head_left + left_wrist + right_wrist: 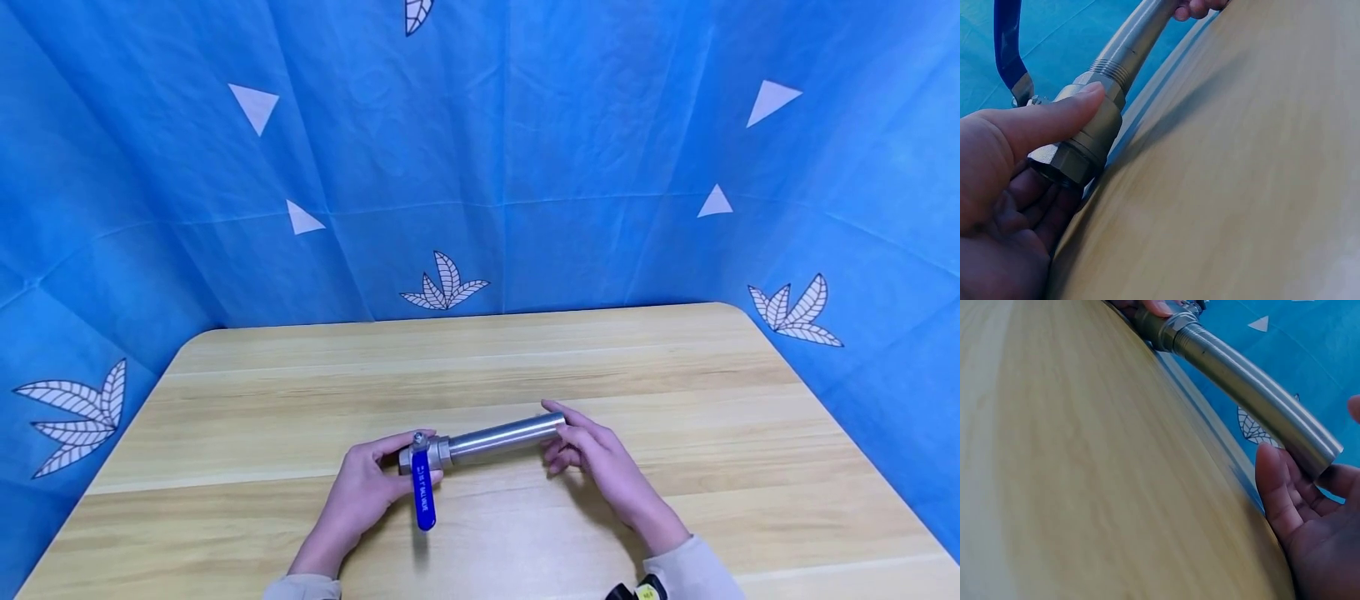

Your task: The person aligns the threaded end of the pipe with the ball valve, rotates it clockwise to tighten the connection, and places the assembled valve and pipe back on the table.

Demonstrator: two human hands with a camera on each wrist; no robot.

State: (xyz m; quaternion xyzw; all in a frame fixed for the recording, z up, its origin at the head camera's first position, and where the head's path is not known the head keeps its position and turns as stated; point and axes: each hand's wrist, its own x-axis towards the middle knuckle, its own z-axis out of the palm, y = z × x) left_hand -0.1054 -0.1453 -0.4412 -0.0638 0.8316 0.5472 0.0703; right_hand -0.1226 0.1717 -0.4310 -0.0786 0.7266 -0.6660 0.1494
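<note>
Pipe [502,437] at 3 o'clock looked part-screwed, threads [1109,70] left; my left hand [363,490] pinched the valve [437,452], right hand [603,467] loosely spread.

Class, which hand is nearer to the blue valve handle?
Left: the left hand grips the valve beside the blue handle; the right hand is at the far end of the pipe.

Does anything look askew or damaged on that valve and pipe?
Nothing looks damaged or askew: the pipe lines up with the valve in the left hand. A few threads show where the two meet, so it may not be fully screwed in.
</note>
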